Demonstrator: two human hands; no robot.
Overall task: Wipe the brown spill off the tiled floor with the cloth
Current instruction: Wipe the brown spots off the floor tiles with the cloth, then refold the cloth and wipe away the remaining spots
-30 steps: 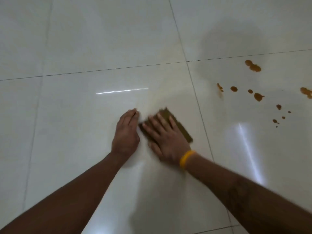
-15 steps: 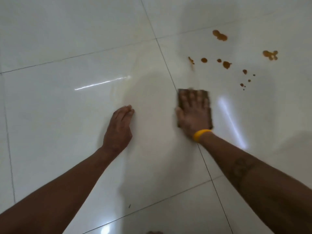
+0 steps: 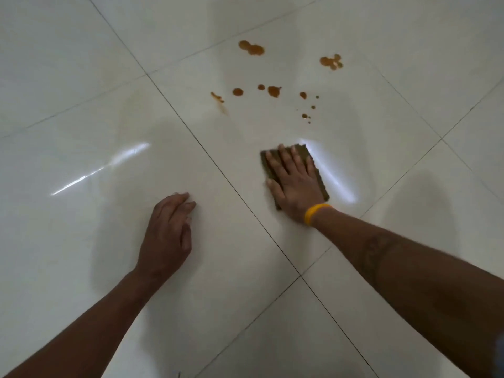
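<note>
A folded brown cloth point(image 3: 306, 155) lies flat on the glossy white tiled floor point(image 3: 81, 118). My right hand point(image 3: 294, 181), with a yellow wristband, presses on the cloth with its fingers spread straight. The brown spill point(image 3: 273, 91) is a scatter of several drops and blotches just beyond the cloth, with larger blotches farther off point(image 3: 251, 48) and to the right point(image 3: 331, 61). A faint smear trails from the leftmost drop point(image 3: 217, 97). My left hand point(image 3: 166, 236) rests on the floor to the left, away from the cloth, holding nothing.
Dark grout lines cross the tiles; one diagonal line point(image 3: 218, 170) runs between my two hands. Bright light reflections streak the floor at left point(image 3: 101, 167) and beside the cloth point(image 3: 335, 175).
My right hand has slid the cloth to the right, across the grout line and away from my left hand, closer to the drops. The left hand stays on the floor.
</note>
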